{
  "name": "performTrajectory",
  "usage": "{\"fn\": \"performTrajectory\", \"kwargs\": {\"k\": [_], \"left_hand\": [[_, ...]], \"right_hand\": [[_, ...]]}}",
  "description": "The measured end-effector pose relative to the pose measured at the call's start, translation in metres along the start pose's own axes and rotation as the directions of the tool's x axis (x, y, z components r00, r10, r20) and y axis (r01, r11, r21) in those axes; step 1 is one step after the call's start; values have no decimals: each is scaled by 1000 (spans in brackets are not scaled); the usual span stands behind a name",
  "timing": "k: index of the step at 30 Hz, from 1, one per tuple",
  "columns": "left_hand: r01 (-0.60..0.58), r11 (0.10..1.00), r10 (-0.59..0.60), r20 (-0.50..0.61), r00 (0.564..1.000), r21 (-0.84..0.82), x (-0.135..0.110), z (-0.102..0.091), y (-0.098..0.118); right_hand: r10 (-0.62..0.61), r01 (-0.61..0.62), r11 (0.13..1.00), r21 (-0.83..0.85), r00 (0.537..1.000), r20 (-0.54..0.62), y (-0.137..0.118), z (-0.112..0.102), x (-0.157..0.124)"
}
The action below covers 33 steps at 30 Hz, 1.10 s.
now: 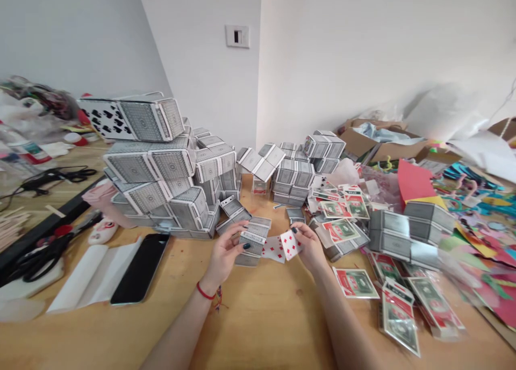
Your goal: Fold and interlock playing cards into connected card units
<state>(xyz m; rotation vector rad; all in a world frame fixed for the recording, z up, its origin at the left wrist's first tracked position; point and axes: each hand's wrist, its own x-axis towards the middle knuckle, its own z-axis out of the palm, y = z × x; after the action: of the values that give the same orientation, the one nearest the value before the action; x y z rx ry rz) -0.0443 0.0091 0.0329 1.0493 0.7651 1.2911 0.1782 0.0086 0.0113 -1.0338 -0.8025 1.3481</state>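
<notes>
Near the middle of the wooden table, my left hand [229,249] has thumb and fingers closed on a folded grey-backed playing card [255,239]. My right hand [310,247] pinches a playing card with red diamonds [289,246], its face towards me. Another diamond card [273,249] lies flat between the hands, partly behind the one in my right hand. Just past my left hand is a loose grey folded-card piece [234,213]. Grey card blocks [149,198] are stacked high at the left, and a smaller stack [293,176] stands at the back.
Left of my arms lie a black phone [141,268], white paper [94,278] and black scissors [44,257]. On the right are card packs in red and green [357,283], more grey blocks [389,233], coloured paper scraps [484,268] and a cardboard box [387,149].
</notes>
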Motion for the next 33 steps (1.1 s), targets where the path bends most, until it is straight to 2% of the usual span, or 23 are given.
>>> {"fn": "performTrajectory", "kwargs": {"k": [3, 6, 10, 13, 16, 19, 21, 22, 24, 26, 27, 30, 33], "left_hand": [[-74, 997, 74, -20, 997, 22, -1, 1, 2], [-98, 989, 103, -45, 994, 110, -5, 6, 6], [-135, 954, 147, -26, 989, 267, -12, 16, 13], [-135, 949, 137, 13, 991, 284, -16, 21, 14], [-106, 982, 112, -30, 993, 160, -17, 23, 9], [-128, 990, 114, -188, 975, -60, -14, 23, 3], [-80, 974, 25, -250, 968, -211, -12, 23, 0], [-24, 960, -43, -230, 972, -281, -12, 23, -1], [106, 914, -164, -117, 979, -391, -10, 24, -2], [191, 870, -232, -34, 972, -454, -9, 24, -4], [202, 856, -248, -35, 968, -476, -8, 24, -4], [151, 847, -253, -137, 958, -509, -5, 22, -2], [121, 821, -237, -140, 961, -558, 0, 17, 5]], "right_hand": [[175, -160, 983, -91, 965, 194, -1, 7, -6], [228, -172, 966, -196, 920, 318, 4, 22, -14], [174, -128, 976, -177, 946, 274, 18, 40, -20], [127, -103, 987, -123, 969, 213, 22, 44, -21], [100, -74, 986, -147, 980, 173, 17, 41, -20], [102, -63, 977, -203, 977, 189, 11, 41, -23], [120, -61, 968, -242, 964, 238, 10, 44, -25], [132, -62, 964, -260, 956, 262, 10, 47, -27], [154, -68, 954, -291, 947, 282, 12, 53, -29], [180, -86, 943, -321, 944, 275, 16, 58, -31], [199, -98, 937, -335, 939, 280, 17, 59, -32], [250, -118, 919, -377, 912, 324, 23, 62, -33], [248, -95, 901, -423, 913, 323, 29, 62, -33]]}}
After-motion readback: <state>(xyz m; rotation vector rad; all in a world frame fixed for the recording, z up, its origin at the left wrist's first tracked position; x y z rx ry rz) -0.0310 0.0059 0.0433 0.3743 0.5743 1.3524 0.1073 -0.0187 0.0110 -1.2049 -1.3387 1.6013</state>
